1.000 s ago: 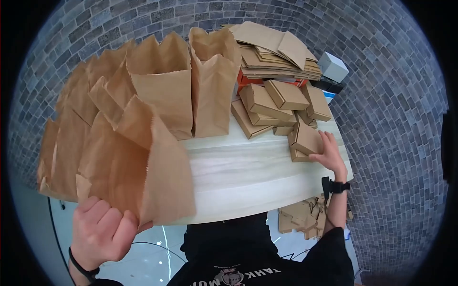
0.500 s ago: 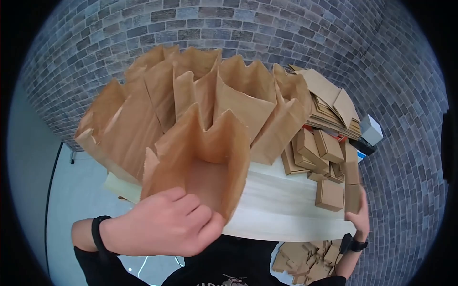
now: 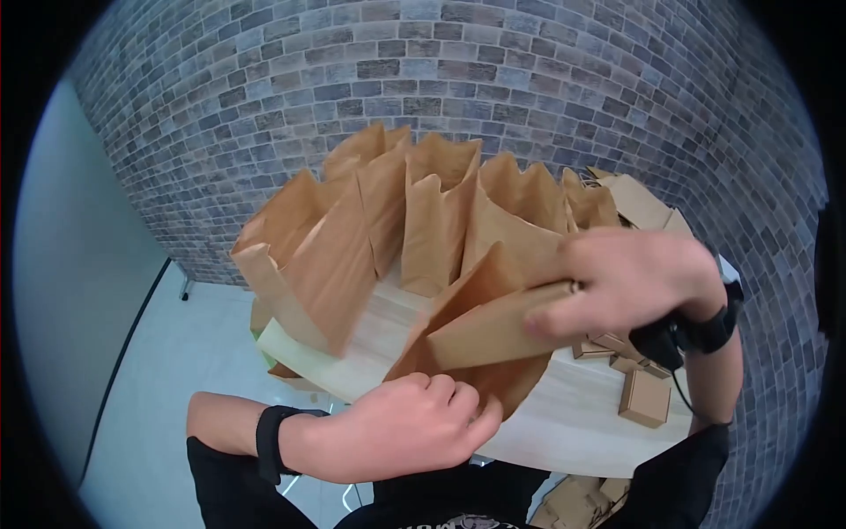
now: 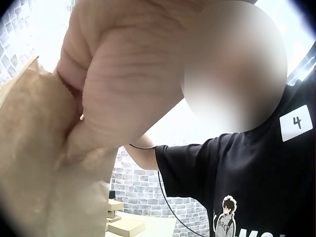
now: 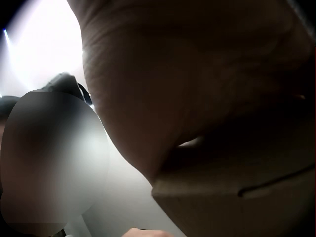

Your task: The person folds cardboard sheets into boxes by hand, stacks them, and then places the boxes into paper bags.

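My left hand (image 3: pixel 414 419) grips the near rim of an open brown paper bag (image 3: pixel 520 379), which is tilted in front of me. In the left wrist view the thumb and fingers of the left hand (image 4: pixel 128 74) pinch the bag's paper wall (image 4: pixel 29 148). My right hand (image 3: pixel 626 273) holds a flat cardboard box (image 3: pixel 485 331) at the bag's mouth, with the box's far end inside the opening. The right wrist view is dark; there the box (image 5: pixel 212 202) lies under the right hand (image 5: pixel 187 74).
Several open paper bags (image 3: pixel 326 264) stand in a row along the back of the table (image 3: pixel 608 441). A small box (image 3: pixel 645 398) sits at the table's right, near other boxes partly hidden by the right arm. Flattened cardboard (image 3: pixel 577 502) lies on the floor below.
The right hand has picked a box up from the right side of the table and brought it left into the bag's mouth. My left hand has carried the bag rightward, and the view has shifted left.
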`<state>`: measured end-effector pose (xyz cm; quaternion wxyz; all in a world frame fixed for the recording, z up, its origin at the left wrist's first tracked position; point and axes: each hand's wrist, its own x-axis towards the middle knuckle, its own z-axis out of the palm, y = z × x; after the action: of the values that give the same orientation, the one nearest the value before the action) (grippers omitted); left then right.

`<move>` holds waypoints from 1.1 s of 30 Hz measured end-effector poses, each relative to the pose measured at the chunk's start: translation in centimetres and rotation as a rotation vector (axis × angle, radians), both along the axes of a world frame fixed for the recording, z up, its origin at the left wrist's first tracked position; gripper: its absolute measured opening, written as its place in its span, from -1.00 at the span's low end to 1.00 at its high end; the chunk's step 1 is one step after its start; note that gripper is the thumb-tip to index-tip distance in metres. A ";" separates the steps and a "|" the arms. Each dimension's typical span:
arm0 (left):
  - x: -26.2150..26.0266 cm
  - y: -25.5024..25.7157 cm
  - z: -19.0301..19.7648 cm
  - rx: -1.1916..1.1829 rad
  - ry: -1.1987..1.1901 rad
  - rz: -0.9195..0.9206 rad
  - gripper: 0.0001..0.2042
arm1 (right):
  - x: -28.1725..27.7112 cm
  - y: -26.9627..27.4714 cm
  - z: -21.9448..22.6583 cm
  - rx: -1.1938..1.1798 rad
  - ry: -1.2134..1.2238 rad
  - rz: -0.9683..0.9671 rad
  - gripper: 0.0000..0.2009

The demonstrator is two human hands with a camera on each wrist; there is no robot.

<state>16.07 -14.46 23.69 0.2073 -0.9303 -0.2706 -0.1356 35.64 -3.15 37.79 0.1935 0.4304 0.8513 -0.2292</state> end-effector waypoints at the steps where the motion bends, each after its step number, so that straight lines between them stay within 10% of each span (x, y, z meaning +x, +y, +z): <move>1: -0.1 -0.1 0.3 -0.010 0.033 0.027 -0.66 | -0.8 0.1 0.2 0.083 -0.078 -0.020 -0.44; 6: -0.3 0.6 0.1 -0.054 0.067 0.022 -0.68 | -5.5 0.5 -1.6 0.048 -0.320 -0.071 -0.29; 12: -0.1 0.6 0.8 -0.184 0.078 0.070 -0.76 | -2.6 1.1 -1.6 -0.048 0.043 -0.213 -0.22; 16: -0.3 0.8 1.3 -0.282 0.060 0.066 -0.75 | 8.1 2.3 -2.0 -0.004 0.489 -0.289 -0.47; 21: -0.4 1.6 1.1 -0.343 0.022 0.043 -0.76 | 24.1 4.5 -11.4 0.193 0.350 -0.762 -0.67; 24: 0.0 1.9 1.3 -0.327 0.019 0.006 -0.80 | 31.3 6.0 -20.4 0.615 -0.046 -0.573 -0.34; 26: 0.6 1.8 1.7 -0.442 0.035 0.120 -0.73 | 33.0 6.9 -24.1 0.604 0.132 -0.518 -0.19; 33: 2.2 1.9 1.7 -0.426 0.002 0.110 -0.71 | 29.5 7.6 -25.5 0.642 0.219 -0.420 -0.19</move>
<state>18.22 -12.54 25.42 0.0136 -0.9369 -0.3435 -0.0629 65.14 4.49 12.31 -0.0940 0.6068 0.7887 -0.0306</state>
